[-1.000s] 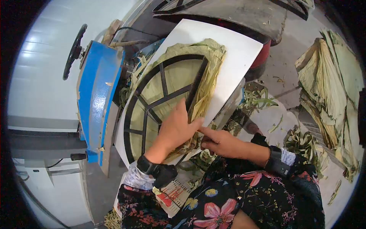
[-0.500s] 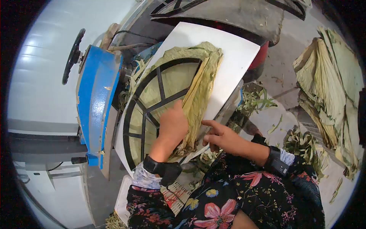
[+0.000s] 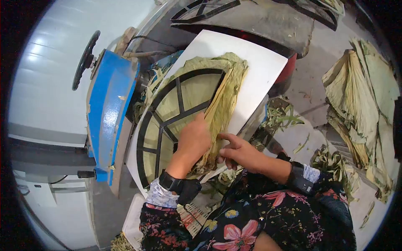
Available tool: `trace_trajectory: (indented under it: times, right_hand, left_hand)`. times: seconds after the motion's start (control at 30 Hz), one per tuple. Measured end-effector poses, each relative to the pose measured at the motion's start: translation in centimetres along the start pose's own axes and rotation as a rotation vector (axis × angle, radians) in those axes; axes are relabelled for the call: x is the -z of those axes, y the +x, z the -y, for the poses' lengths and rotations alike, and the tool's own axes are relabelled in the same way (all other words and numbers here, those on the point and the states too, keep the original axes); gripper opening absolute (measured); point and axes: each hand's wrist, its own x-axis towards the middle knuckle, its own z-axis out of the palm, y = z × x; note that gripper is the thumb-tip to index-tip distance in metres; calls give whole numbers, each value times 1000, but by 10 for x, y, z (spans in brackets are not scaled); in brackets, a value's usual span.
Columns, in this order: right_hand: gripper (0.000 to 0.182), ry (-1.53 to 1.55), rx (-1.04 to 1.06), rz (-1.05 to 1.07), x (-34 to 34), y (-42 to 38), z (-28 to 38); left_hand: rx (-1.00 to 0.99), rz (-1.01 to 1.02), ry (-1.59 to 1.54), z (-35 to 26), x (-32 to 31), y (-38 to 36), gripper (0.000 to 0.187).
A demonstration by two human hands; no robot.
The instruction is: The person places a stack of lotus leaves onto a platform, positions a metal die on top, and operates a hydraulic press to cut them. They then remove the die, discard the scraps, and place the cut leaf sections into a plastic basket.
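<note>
Both arms wear sleeves of black cloth printed with pink, red and yellow flowers, over pale patterned cuffs. A black band with a boxy black unit wraps each wrist, just behind the left hand [image 3: 193, 140] and the right hand [image 3: 242, 152]. Hands are bare.

Bright daylight, fisheye warp; dark corners

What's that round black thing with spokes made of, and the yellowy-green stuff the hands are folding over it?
The round black frame looks like metal painted matte black: thin, stiff, straight bars. The yellowy-green sheets look like dried leaves, papery and veined with creased edges. The left hand presses them flat; the right hand touches their edge.
</note>
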Motion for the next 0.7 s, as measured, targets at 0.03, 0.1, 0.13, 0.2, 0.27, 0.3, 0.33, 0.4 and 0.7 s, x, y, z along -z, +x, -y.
trace_trajectory:
  times: [0.03,0.1,0.13,0.2,0.27,0.3,0.33,0.4,0.7]
  right_hand:
    - [48,-3,-1,2,-2,2,2]
    - [46,23,-35,-76,-4,7,7]
    - [46,17,-32,-76,-2,10,8]
    - [47,212,-123,21,2,18,4]
    - [47,85,-70,-5,-1,19,-2]
    - [47,-39,-17,-30,-3,19,-4]
    - [47,-41,-18,-30,-3,17,-6]
    - [46,-96,-22,68,0,12,-10]
    - [61,-206,56,-99,13,-11,-8]
  left_hand:
    - [-4,-21,-15,2,0,-1,34]
    - [-4,-29,-40,3,3,-2,34]
    - [-8,-36,-66,3,5,-2,34]
    - [-17,-61,-66,4,8,-1,33]
    - [-23,-80,-63,3,6,0,32]
    - [32,1,45,-1,1,4,31]
    - [87,84,153,-5,-3,6,30]
    - [18,8,169,-14,-6,3,29]
    - [51,32,245,-6,-17,11,39]
